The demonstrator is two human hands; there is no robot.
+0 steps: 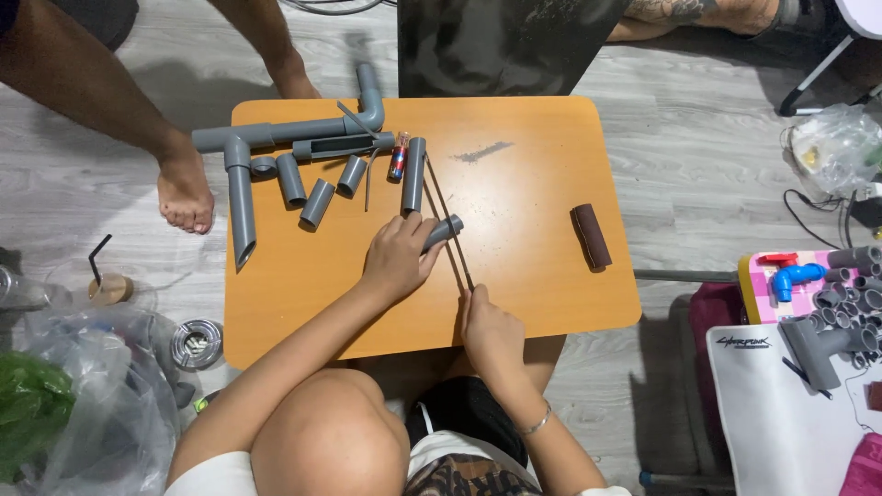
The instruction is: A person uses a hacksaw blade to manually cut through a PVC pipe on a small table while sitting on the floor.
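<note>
1. Left hand (397,257) at table (514,303) centre, grip clamped on short grey pipe piece (445,230).
2. Right hand (491,332) near edge, grip closed around thin saw blade (447,223) crossing the pipe.
3. Grey pipe offcuts (317,174) far left; brown sandpaper roll (592,236) right.

Seated figure, seen from above — both bare forearms extend forward from the body and converge slightly. The left hand (397,257) lies palm-down, knuckles uppermost, fingers curled and closed in a grip, wrist straight in line with the forearm. The right hand (490,332) sits nearer the torso — fingers bunched and pinched together at the tips, back of the hand upward, a thin bracelet circling the wrist. One bent knee shows between the arms.
</note>
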